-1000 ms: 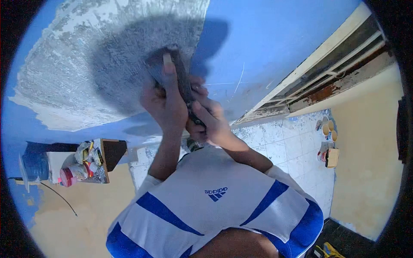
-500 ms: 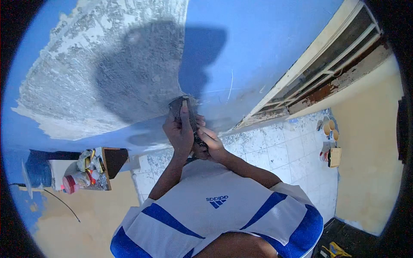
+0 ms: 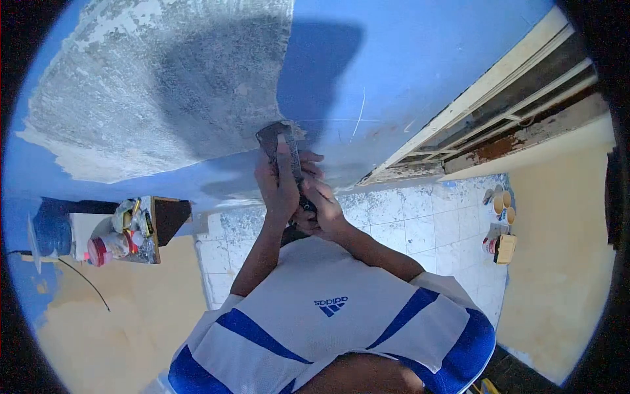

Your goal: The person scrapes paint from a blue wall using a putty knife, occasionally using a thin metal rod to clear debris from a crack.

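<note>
A dark scraper-like tool [image 3: 294, 157] touches the wall at the lower right corner of a bare grey patch [image 3: 216, 85], beside blue paint [image 3: 420, 59]. My left hand [image 3: 278, 184] is closed round its upper part, thumb laid along it towards the broad end. Lower down and to the right, my right hand [image 3: 323, 207] is wrapped round the tool's dark lower part. The fingers partly hide the tool. A shadow falls across the patch and the blue paint.
At left a shelf [image 3: 156, 230] holds a red-lidded jar [image 3: 100, 251] and other items, near a blue container [image 3: 52, 235]. A barred window frame [image 3: 499, 121] runs along the right. Cups [image 3: 503, 199] and a small box [image 3: 506, 249] stand on the speckled tiled floor [image 3: 420, 235].
The view has shifted, so the wall patch and shelf sit higher in the picture. Both hands still hold the tool, its broad end still at the patch's corner.
</note>
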`<state>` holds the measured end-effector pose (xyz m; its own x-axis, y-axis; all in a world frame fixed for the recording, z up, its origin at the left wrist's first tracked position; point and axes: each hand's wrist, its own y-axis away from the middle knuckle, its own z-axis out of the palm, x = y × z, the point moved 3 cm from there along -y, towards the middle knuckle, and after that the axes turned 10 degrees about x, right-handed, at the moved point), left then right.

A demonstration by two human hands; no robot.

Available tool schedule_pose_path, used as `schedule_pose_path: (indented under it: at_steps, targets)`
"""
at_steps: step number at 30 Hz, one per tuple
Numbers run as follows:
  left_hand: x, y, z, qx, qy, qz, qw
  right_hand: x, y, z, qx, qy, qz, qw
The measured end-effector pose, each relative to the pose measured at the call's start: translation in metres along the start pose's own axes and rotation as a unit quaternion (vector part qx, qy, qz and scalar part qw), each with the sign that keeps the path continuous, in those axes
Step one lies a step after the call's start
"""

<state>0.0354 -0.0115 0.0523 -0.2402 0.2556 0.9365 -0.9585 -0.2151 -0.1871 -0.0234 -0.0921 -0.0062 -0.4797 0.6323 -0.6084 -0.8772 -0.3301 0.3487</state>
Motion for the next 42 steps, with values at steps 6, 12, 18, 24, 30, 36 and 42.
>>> schedule_pose_path:
  at_steps: [6, 12, 18, 24, 30, 36, 42]
  targets:
    - [0.023, -0.005, 0.003, 0.013, -0.057, 0.014, 0.998, -0.008, 0.007, 0.019, 0.006, -0.048, -0.03, 0.998]
    - [0.037, -0.017, -0.002, -0.013, -0.091, 0.013, 0.996, -0.005, -0.009, 0.029, -0.005, -0.003, -0.043, 0.999]
    - [0.101, -0.041, 0.026, -0.049, -0.084, 0.1, 0.99, -0.052, -0.001, 0.072, 0.022, 0.061, -0.184, 0.981]
    - [0.072, -0.031, 0.011, -0.033, -0.092, 0.086, 0.992, -0.015, -0.021, 0.031, 0.035, 0.14, -0.243, 0.959]
    - [0.007, -0.012, -0.008, -0.015, -0.101, 0.065, 0.993, 0.008, 0.0, 0.019, -0.018, -0.044, -0.044, 0.998]
    - [0.011, -0.009, -0.006, -0.02, -0.117, 0.019, 0.993, 0.009, 0.002, 0.022, -0.028, -0.106, -0.023, 0.994]
    - [0.023, -0.012, -0.003, -0.028, -0.17, 0.062, 0.983, 0.003, 0.005, 0.024, -0.019, -0.093, -0.007, 0.995]
